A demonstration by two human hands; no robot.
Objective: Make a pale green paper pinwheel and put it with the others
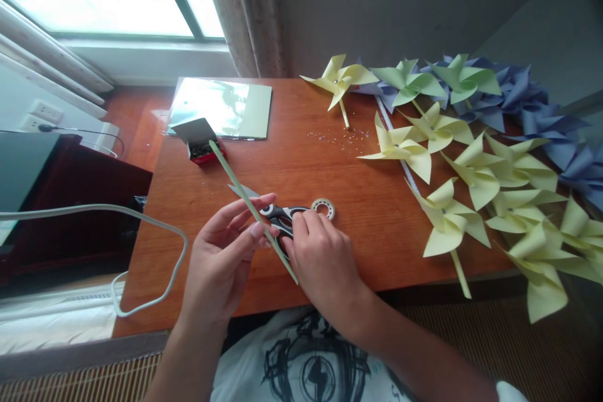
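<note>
A thin pale green paper stick (232, 174) slants across the middle of the view, pinched between the thumb and fingers of my left hand (225, 248). My right hand (325, 257) is closed over the handles of the black-and-grey scissors (281, 217), just right of the stick. The scissors' blade points left behind the stick, and the right fingertips are partly hidden. Beside the right knuckles lies a roll of clear tape (324, 208). Farther off stands a small open box (201, 149) with a red base and dark contents.
Yellow pinwheels (447, 220), green pinwheels (409, 83) and purple pinwheels (516, 91) crowd the right of the wooden table (282, 163). A reflective pack of paper sheets (221, 107) lies at the back left. Small scraps (339, 137) dot the tabletop. A white cable (181, 251) loops over the left edge.
</note>
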